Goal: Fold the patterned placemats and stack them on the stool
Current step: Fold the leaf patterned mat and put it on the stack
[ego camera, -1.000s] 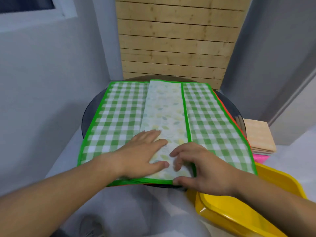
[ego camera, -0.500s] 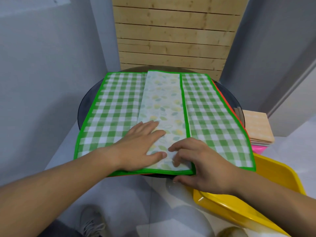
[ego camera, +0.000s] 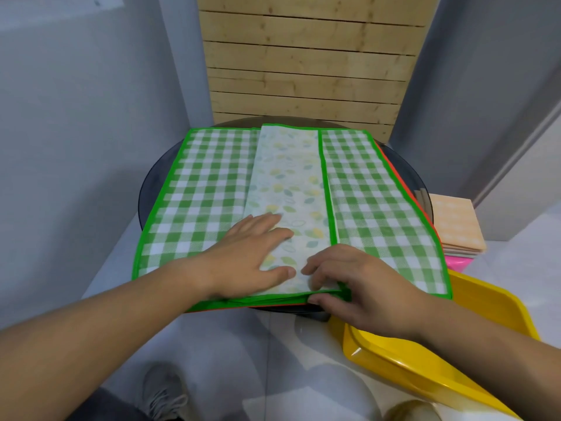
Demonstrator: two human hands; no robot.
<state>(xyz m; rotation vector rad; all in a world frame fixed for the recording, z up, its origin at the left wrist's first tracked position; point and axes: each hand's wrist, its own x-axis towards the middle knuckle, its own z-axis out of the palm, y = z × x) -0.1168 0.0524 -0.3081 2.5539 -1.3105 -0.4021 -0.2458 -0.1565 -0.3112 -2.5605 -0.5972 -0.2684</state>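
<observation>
Pressure and alignment looked to matter most. The green-checked placemat (ego camera: 197,189) lay spread over the round dark tabletop (ego camera: 151,189) at mid-frame. The left grip (ego camera: 249,256), released and flat, pinned its leaf-print flap (ego camera: 288,177) at lower centre. That flap's long axis ran from the near hem up toward the top of the frame. The right grip (ego camera: 367,287) pinched the flap's near corner, thumb under the hem. Squaring the hems before smoothing up-frame seemed wise. At the right edge, the stool (ego camera: 458,264) bore folded mats (ego camera: 455,226).
</observation>
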